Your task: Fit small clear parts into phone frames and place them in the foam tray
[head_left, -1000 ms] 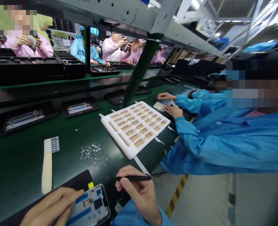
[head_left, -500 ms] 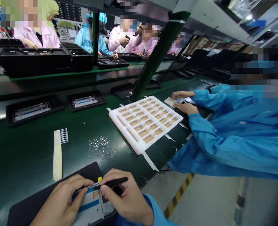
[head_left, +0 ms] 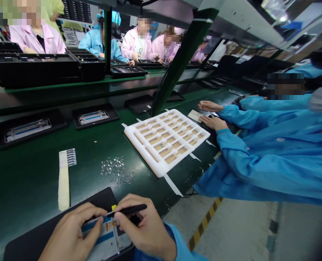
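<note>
At the bottom of the head view, a phone frame (head_left: 106, 244) with blue strips and a small orange flex piece lies on a black tray (head_left: 101, 197). My left hand (head_left: 75, 230) pinches the frame's upper edge between thumb and fingers. In my right hand (head_left: 146, 228) are slim black tweezers (head_left: 135, 209), held like a pen, their tip against the same edge near my left fingertips. Whatever the tip touches is too small to make out. A yellow tab (head_left: 113, 207) shows just behind the tweezers.
Small metal pieces (head_left: 117, 170) lie scattered on the green bench (head_left: 90, 174). To their left is a cream strip with thin prongs (head_left: 64, 181). A white foam tray (head_left: 161, 170) is taped down ahead. Trays with phone frames (head_left: 94, 117) stand behind. A co-worker's hands (head_left: 214, 121) work at right.
The view has shifted slightly. My hands keep nearly the same hold on the frame and tweezers. The co-worker's farther hand at right has curled and lifted a little.
</note>
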`<state>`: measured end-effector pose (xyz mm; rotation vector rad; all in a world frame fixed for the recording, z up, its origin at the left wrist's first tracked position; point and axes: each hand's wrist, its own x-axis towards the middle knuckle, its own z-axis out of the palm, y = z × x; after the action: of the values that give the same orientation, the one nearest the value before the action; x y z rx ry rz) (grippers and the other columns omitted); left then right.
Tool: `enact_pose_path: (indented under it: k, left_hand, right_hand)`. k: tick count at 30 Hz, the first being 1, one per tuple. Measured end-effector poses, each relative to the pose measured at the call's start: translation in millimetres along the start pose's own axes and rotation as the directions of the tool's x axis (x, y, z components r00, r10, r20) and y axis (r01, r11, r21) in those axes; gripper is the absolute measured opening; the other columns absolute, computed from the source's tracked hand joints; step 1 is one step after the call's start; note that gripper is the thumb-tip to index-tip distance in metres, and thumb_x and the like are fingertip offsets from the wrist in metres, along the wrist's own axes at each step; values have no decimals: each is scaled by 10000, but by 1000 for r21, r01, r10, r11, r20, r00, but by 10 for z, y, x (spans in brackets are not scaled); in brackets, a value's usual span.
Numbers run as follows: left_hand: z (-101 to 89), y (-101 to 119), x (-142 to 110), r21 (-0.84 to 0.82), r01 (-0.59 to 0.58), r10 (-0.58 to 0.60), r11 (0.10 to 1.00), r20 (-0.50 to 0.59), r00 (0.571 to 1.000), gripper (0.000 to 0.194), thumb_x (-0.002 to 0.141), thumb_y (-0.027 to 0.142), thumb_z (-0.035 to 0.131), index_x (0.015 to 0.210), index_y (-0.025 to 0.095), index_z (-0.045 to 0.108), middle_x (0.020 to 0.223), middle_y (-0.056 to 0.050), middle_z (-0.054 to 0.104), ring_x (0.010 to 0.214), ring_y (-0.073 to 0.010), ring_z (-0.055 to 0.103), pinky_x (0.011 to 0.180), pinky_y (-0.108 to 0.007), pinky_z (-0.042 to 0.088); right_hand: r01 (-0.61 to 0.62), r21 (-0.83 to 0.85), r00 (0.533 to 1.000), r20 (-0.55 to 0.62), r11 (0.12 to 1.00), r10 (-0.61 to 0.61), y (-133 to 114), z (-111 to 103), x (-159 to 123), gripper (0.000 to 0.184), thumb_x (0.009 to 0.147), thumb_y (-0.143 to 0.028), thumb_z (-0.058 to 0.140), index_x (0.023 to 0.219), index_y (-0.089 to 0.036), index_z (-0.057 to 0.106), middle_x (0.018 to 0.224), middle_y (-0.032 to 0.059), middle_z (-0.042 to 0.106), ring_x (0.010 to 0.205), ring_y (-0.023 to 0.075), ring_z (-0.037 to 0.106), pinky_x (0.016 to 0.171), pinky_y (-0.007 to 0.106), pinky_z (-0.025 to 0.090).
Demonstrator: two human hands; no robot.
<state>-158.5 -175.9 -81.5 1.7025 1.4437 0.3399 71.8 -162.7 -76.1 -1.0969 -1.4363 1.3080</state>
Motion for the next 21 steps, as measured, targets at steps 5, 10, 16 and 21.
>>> enact_pose_path:
  k: [5, 10, 16, 21]
  left_hand:
    - [53, 63, -13, 23, 18, -15, 1000, -92, 996, 303, 1047, 499, 523, 1061, 347, 785, 1095, 21, 777, 977, -168, 753, 884, -229, 572]
    - [90, 170, -35, 35, 57, -51, 998, -155, 987, 277, 1017, 511, 548, 992, 350, 772, 1055, 37, 772, 899, -174, 737, 859, -252, 558]
    - [81, 109, -20, 83, 72, -63, 994, -108, 992, 331, 1046, 597, 512, 1078, 398, 774, 1053, 74, 765, 854, -144, 735, 819, -226, 556]
    - [50, 59, -28, 143, 0, 17, 990, -122, 992, 349, 1072, 610, 503, 1138, 416, 786, 1056, 71, 774, 875, -117, 764, 667, -167, 539]
  right_hand:
    - [34, -15, 999, -12, 999, -34, -26, -4, 13, 127, 901, -223, 766, 899, -143, 864, 849, 105, 786, 591, 163, 730, 521, 229, 589]
    - [92, -36, 995, -28, 995, -93, -20, -5, 12, 116, 890, -180, 757, 906, -138, 864, 845, 106, 799, 590, 159, 736, 534, 222, 592]
    - [216, -86, 975, -42, 973, -220, -4, -24, 12, 129, 882, -137, 754, 940, -142, 869, 845, 107, 820, 703, 189, 788, 657, 239, 623]
    - [249, -67, 968, 7, 966, -249, 29, -33, -16, 165, 895, -110, 767, 1010, -151, 877, 918, 119, 848, 825, 208, 826, 784, 252, 651]
